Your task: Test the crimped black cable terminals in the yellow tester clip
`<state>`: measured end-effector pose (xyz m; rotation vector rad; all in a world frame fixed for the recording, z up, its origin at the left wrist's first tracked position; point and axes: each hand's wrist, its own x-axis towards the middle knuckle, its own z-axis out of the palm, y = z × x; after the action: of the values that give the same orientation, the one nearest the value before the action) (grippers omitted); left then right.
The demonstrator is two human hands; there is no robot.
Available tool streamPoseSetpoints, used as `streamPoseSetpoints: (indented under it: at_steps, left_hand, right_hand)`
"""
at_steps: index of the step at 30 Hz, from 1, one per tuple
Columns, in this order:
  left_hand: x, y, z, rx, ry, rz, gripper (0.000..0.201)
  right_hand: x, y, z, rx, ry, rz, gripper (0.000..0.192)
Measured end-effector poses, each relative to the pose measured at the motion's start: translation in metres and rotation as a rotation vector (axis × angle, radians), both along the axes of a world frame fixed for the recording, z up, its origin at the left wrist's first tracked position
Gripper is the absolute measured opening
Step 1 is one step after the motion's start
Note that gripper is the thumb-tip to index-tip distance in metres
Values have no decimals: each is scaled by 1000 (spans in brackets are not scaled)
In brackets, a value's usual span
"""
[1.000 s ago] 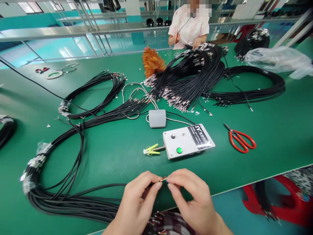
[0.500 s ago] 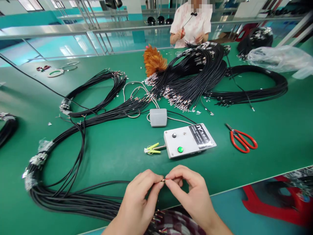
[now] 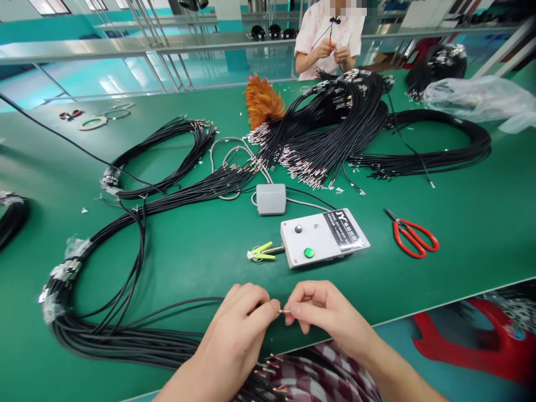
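A thin black cable's bare metal-tipped end (image 3: 285, 311) is pinched between the fingertips of the left hand (image 3: 243, 318) and the right hand (image 3: 322, 310), thumbs and forefingers closed on it. Just beyond the fingers, a white rectangular tester box (image 3: 323, 238) is seen on the green table (image 3: 469, 223); red-handled scissors (image 3: 412, 237) are farther right.
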<state>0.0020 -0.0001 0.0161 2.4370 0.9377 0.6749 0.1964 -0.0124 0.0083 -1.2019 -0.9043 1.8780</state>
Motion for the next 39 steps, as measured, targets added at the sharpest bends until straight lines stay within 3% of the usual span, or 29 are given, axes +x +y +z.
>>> streamPoseSetpoints:
  at_steps: [4, 9, 14, 17, 21, 27, 30, 33, 39]
  left_hand:
    - [-4, 3, 2, -67, -10, -59, 24]
    - [-4, 2, 1, -167, -130, -34, 23]
    - [-2, -2, 1, -337, -239, 1, 20]
    - [0, -3, 3, -405, -290, 75, 19]
    - [5, -3, 5, -503, -305, 197, 21]
    - [10, -1, 5, -581, -303, 261, 28]
    - [12, 1, 3, -604, -326, 263, 26]
    - [13, 3, 1, -615, -338, 270, 28]
    - [10, 2, -1, -691, -348, 302, 29]
  right_hand:
    - [8, 8, 3, -29, 35, 128, 13]
    - [9, 12, -3, -86, 121, 220, 11]
    - [4, 11, -7, -233, 244, 215, 13]
    - [0, 10, -7, -223, 307, 186, 20]
    - [-3, 5, -7, 12, 159, 4, 29]
    - [-13, -8, -7, 284, -198, -234, 18]
    - [-19, -12, -8, 524, -385, -322, 10]
    - [-22, -14, -12, 733, -507, -362, 19]
    - [-24, -14, -23, 952, -631, -367, 32]
